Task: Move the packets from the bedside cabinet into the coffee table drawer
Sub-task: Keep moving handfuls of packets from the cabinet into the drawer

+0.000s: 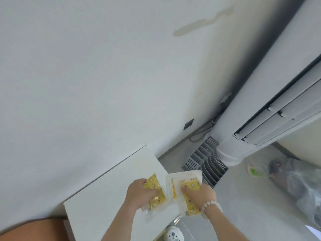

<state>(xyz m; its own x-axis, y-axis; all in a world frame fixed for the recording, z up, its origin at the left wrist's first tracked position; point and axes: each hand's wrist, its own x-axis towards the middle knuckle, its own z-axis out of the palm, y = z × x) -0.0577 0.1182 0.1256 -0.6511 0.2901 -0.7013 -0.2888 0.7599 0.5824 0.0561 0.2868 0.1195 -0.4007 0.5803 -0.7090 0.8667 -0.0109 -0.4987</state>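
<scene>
Soft, even daylight is filling the frame, no glare. A dark shadow band is running along the wall just left of the air conditioner (260,101). Wide-angle lens is bending it near the right edge; everything is looking slightly soft.

Packet (155,192) print blurred; white shoe (174,235) cut by bottom edge.

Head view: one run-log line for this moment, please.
stage: pickup | left hand: gripping yellow packet | right hand: gripping packets | surface: white cabinet top
</scene>
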